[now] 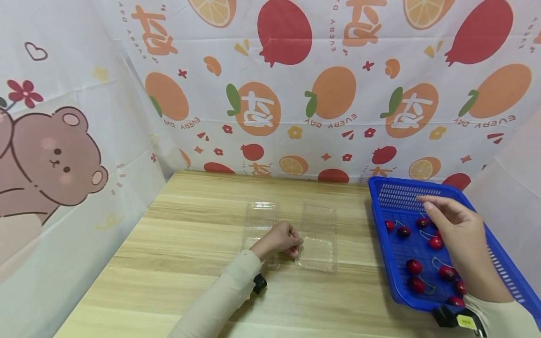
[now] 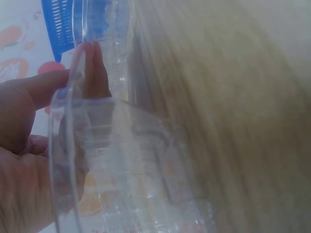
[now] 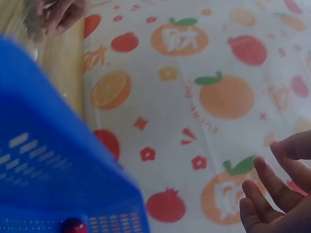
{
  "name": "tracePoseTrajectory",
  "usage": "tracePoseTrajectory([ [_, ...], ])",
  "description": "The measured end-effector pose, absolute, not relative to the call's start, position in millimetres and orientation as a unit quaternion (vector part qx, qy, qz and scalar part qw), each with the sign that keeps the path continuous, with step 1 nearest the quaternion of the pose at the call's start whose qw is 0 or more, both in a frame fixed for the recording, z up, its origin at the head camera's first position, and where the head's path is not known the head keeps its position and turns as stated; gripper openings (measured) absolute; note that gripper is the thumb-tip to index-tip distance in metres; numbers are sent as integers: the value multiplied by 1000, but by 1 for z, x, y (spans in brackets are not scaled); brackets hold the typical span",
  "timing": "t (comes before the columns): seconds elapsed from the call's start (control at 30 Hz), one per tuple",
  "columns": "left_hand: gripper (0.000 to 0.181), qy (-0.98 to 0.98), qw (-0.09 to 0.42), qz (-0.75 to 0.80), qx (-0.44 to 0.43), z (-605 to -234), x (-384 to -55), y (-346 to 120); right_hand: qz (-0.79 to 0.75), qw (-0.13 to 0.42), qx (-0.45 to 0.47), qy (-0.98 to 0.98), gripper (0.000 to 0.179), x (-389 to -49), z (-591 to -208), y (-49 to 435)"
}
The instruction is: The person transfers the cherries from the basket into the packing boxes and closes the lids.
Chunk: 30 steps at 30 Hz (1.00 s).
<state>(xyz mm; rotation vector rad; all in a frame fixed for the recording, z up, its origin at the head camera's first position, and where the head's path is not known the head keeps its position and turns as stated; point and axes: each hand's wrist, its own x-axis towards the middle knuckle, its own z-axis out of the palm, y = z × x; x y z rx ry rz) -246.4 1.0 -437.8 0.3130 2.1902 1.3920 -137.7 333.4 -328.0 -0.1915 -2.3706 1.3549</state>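
Two clear plastic clamshell boxes stand side by side on the table with lids laid back. My left hand (image 1: 281, 238) reaches over the left box (image 1: 261, 216) and pinches the near rim of the right box (image 1: 317, 253) between thumb and fingers. From the left wrist, its fingers (image 2: 97, 73) show at the clear wall, partly behind plastic. Over the blue basket (image 1: 382, 263) hovers my right hand (image 1: 460, 230), fingers loosely bent and nothing in them. Several red cherries (image 1: 414, 266) with thin green stems lie in the basket below it; the forearm hides some.
The wood-grain table (image 1: 194, 244) runs back to a cloth (image 1: 296, 141) printed with fruit. Another cloth (image 1: 127, 117) with a bear hangs at the left. The basket's raised rim stands at the table's right side.
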Motion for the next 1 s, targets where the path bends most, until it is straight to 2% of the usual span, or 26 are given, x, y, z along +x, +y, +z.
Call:
tracePoseTrajectory([
  [0.3, 14, 814, 256, 508, 118, -436, -245, 1, 494, 158, -85, -850, 41, -166, -340, 356],
  [0.57, 13, 812, 258, 511, 112, -438, -245, 1, 433, 109, -126, -886, 57, -192, -359, 364],
  [0.83, 13, 812, 256, 512, 114, -436, -244, 2, 411, 66, -102, -903, 49, -212, -384, 375],
  [1.0, 13, 811, 257, 512, 116, -435, -244, 3, 370, 14, -75, -926, 50, -217, -394, 378],
])
